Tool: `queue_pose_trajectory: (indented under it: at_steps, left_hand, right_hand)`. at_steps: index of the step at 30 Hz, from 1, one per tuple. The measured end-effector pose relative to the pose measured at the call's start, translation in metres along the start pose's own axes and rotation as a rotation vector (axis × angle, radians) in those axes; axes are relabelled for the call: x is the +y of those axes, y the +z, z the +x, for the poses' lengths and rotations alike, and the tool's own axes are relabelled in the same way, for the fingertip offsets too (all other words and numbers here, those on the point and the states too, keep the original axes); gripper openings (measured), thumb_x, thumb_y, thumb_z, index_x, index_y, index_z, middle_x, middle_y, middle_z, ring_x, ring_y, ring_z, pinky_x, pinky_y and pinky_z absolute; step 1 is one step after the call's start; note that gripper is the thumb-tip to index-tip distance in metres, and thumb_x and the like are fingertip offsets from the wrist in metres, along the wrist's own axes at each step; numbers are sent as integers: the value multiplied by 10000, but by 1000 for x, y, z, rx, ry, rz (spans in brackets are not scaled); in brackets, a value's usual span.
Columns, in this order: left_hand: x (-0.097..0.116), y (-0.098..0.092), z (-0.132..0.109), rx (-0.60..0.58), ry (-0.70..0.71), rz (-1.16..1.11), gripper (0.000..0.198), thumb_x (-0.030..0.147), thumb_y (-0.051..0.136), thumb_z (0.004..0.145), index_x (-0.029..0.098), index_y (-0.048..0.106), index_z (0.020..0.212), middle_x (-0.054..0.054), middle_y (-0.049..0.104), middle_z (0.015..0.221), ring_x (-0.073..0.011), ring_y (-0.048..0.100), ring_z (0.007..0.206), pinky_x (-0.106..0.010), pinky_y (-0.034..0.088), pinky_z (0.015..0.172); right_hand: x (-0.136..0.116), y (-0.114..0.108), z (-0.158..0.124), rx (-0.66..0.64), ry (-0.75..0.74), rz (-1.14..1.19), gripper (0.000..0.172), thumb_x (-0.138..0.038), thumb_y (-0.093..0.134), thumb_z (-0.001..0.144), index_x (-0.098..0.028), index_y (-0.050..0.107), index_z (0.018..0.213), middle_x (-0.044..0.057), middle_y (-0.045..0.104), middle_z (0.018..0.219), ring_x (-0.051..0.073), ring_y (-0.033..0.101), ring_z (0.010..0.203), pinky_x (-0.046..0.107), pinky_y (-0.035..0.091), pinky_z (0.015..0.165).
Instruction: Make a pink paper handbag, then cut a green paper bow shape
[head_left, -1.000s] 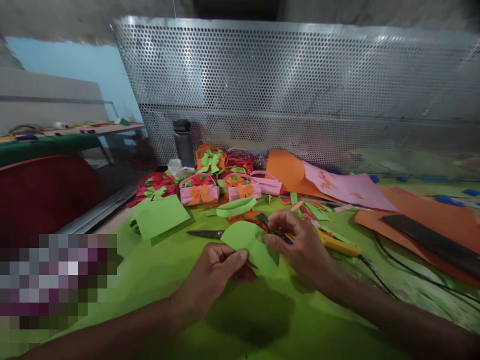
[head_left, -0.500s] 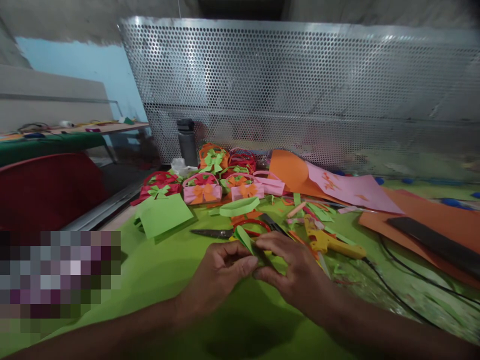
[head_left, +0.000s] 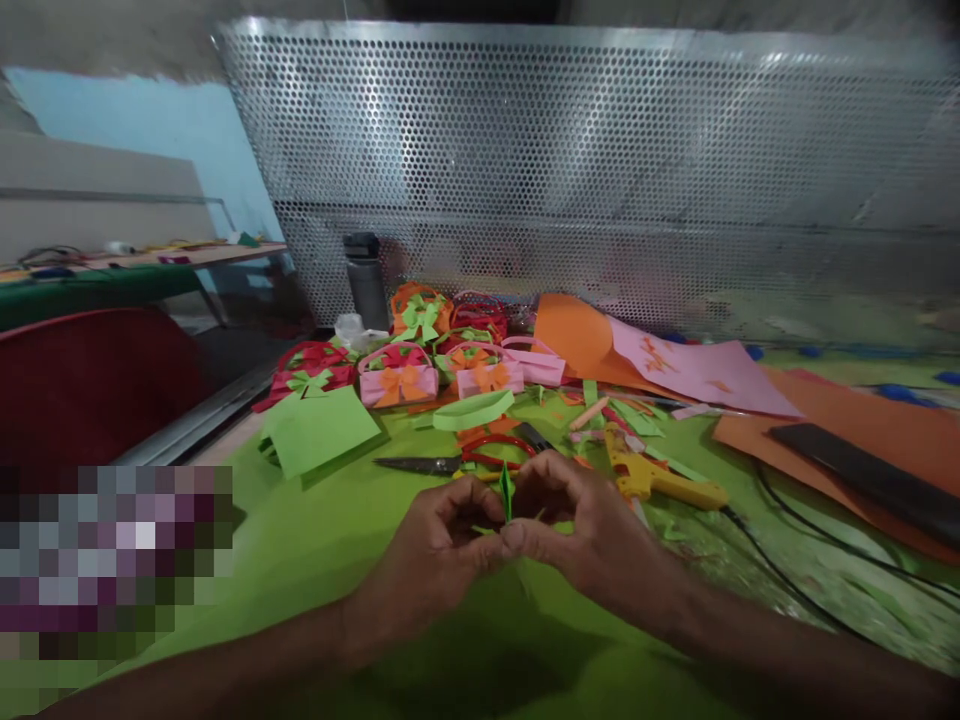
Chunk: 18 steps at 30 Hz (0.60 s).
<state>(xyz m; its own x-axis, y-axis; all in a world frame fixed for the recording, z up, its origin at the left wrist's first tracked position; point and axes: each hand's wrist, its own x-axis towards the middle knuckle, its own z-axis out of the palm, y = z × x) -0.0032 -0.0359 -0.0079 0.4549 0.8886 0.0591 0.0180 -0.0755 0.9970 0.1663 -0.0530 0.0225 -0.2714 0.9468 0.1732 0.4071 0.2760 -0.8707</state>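
Between the fingertips of both hands is a small folded piece of green paper, seen edge-on. My left hand pinches it from the left, and my right hand pinches it from the right, the thumbs meeting below. Just beyond the fingers lie scissors with red handles, partly hidden. A green paper strip loop rests behind them. To the right sits a yellow glue gun with a black cord. A larger folded green sheet lies to the left.
Several small paper bags with bows stand at the back, near a dark bottle. Orange paper and a pink sheet lie back right, with a long dark bar. A perforated metal panel rises behind.
The green paper has turned from showing its face at a slant to standing edge-on. My right fingers have arched up, and both thumbs have come together. The view has shifted slightly.
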Motion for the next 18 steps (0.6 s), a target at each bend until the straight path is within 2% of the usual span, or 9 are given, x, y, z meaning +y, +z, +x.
queue_pose_trajectory:
  at_steps: [5, 12, 18]
  left_hand:
    - [0, 0, 0, -13, 7, 14, 231, 319, 678, 690, 164, 510, 726, 11, 510, 697, -135, 480, 665, -252, 399, 610]
    - [-2, 0, 1, -22, -16, -9, 228, 319, 674, 691, 159, 525, 753, -13, 548, 745, -157, 511, 713, -272, 409, 649]
    - [1, 1, 0, -52, -28, -31, 234, 346, 649, 712, 161, 507, 728, 17, 501, 676, -120, 459, 631, -234, 361, 570]
  right_hand:
    - [-5, 0, -2, 11, -7, -49, 163, -244, 662, 719, -201, 519, 783, -45, 550, 681, 114, 499, 631, 235, 393, 567]
    - [-3, 1, -2, 20, -27, -42, 122, -192, 610, 743, -208, 512, 813, -39, 565, 693, 115, 511, 623, 235, 396, 561]
    - [1, 0, -2, 37, -53, -56, 127, -236, 621, 755, -212, 526, 836, -36, 570, 692, 122, 517, 623, 242, 398, 565]
